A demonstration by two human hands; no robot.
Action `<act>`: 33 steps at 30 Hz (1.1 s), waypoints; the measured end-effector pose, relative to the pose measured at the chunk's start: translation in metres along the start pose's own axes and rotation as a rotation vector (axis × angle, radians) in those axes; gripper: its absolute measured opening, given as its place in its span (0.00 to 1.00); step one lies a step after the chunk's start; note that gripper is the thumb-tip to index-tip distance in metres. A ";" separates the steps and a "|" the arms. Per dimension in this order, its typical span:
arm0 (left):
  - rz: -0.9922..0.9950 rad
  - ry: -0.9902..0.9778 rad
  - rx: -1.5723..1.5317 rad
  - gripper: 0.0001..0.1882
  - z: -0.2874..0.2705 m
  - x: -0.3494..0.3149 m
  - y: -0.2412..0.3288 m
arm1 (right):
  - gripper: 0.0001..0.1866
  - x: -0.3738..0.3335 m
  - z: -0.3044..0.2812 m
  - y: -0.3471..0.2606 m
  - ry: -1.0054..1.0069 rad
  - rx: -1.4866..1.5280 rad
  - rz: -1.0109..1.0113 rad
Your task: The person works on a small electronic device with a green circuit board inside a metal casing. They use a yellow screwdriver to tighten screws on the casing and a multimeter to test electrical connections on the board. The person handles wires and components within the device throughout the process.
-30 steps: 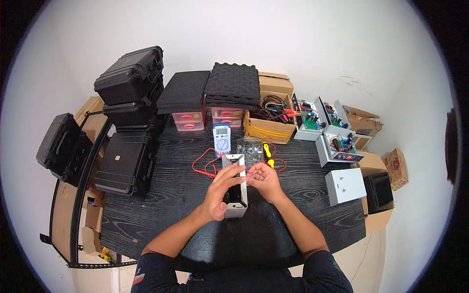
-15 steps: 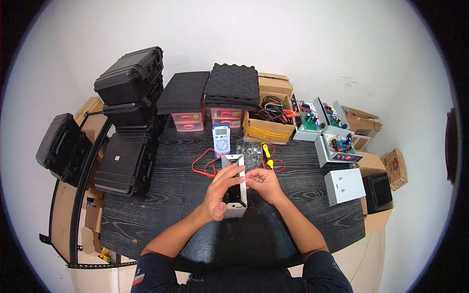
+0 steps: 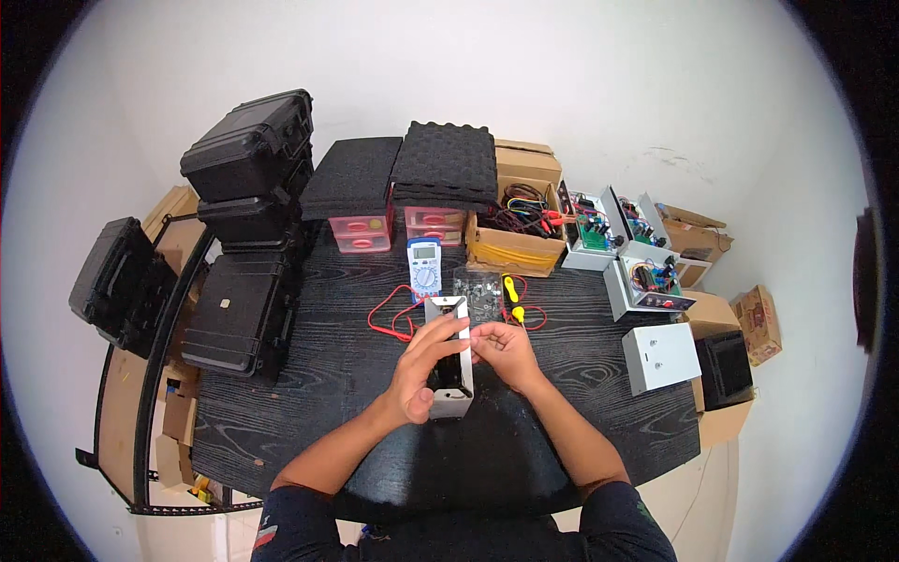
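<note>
Just below the middle of the frame, the left hand (image 3: pixel 419 370) is wrapped around the side of an open grey metal enclosure (image 3: pixel 451 361) that lies lengthwise on the black wood-grain table (image 3: pixel 309 393), its hollow facing up. The right hand (image 3: pixel 504 348) is pinched at the enclosure's right edge, fingertips together as if on something small; what it grips is too tiny to make out. The enclosure looks bare inside as far as can be seen, so the fitting seems early, with most parts still to go in. Just above it lie a clear bag of small hardware (image 3: pixel 478 292), a yellow-handled screwdriver (image 3: pixel 512 298), and a blue-edged multimeter (image 3: pixel 424 266) with red leads (image 3: pixel 393 314), all untouched. To the right, wired enclosures (image 3: pixel 646 281) and a closed grey box (image 3: pixel 660 356) stand apart.
</note>
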State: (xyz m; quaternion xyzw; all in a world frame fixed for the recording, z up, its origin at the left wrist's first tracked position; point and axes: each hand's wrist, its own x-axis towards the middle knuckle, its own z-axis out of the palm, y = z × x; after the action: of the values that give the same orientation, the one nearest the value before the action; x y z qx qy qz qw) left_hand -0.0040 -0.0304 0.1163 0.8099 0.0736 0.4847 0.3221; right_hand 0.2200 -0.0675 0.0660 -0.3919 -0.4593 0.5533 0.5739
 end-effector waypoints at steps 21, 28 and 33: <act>0.023 0.008 0.038 0.45 0.002 0.001 0.000 | 0.06 -0.010 0.023 -0.033 0.026 -0.683 -0.360; 0.014 -0.003 0.012 0.47 0.000 0.000 -0.001 | 0.10 -0.013 0.031 -0.051 -0.024 -0.806 -0.285; 0.013 0.000 0.013 0.48 0.001 -0.001 -0.001 | 0.09 -0.007 0.021 -0.037 -0.083 -0.974 -0.451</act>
State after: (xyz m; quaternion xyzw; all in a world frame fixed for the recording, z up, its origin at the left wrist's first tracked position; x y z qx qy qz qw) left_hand -0.0035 -0.0302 0.1152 0.8125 0.0712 0.4863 0.3137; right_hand 0.2101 -0.0782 0.1067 -0.4821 -0.7577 0.1543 0.4118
